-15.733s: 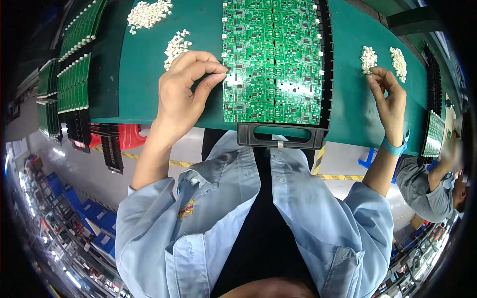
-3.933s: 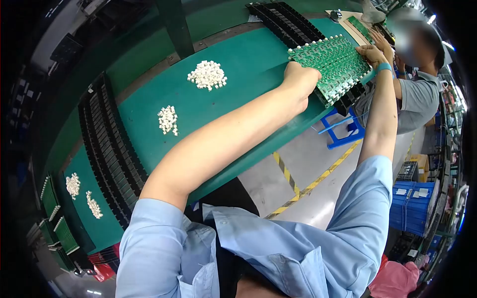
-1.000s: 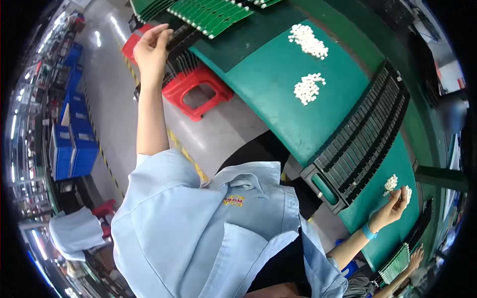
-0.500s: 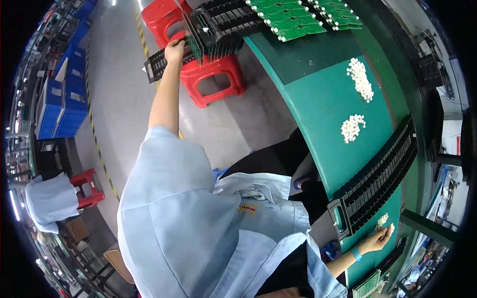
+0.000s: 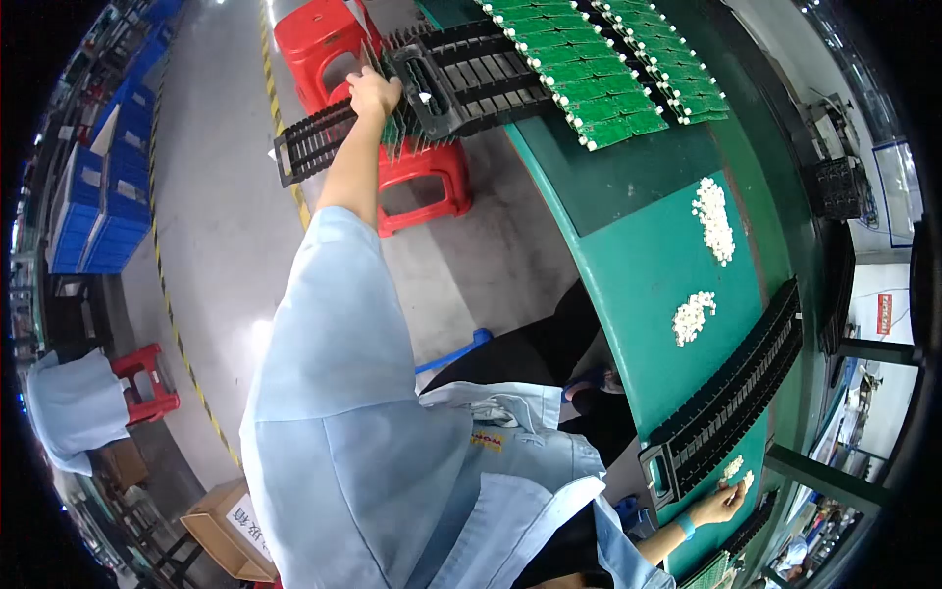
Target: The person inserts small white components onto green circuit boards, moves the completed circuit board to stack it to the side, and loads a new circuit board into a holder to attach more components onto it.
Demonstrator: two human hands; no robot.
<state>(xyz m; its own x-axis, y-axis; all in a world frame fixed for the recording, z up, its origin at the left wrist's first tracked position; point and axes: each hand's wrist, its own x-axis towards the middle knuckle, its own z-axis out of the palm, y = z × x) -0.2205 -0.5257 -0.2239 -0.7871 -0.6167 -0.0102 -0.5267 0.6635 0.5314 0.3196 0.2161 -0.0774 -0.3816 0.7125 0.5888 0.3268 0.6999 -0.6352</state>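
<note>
Left hand [image 5: 375, 93] moved off table [image 5: 643, 255], now at upright boards [image 5: 397, 135]

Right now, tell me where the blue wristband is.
In the head view, the blue wristband is at the lower right, around the wrist of the right hand, just below the handle end of a long black rack.

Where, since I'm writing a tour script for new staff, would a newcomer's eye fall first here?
Probably on the bright red stools at the upper left, with the left hand up beside them. Next come the green circuit boards, lined up at the top and edged with white pieces. The white heaps also stand out against the green table on the right.
</note>
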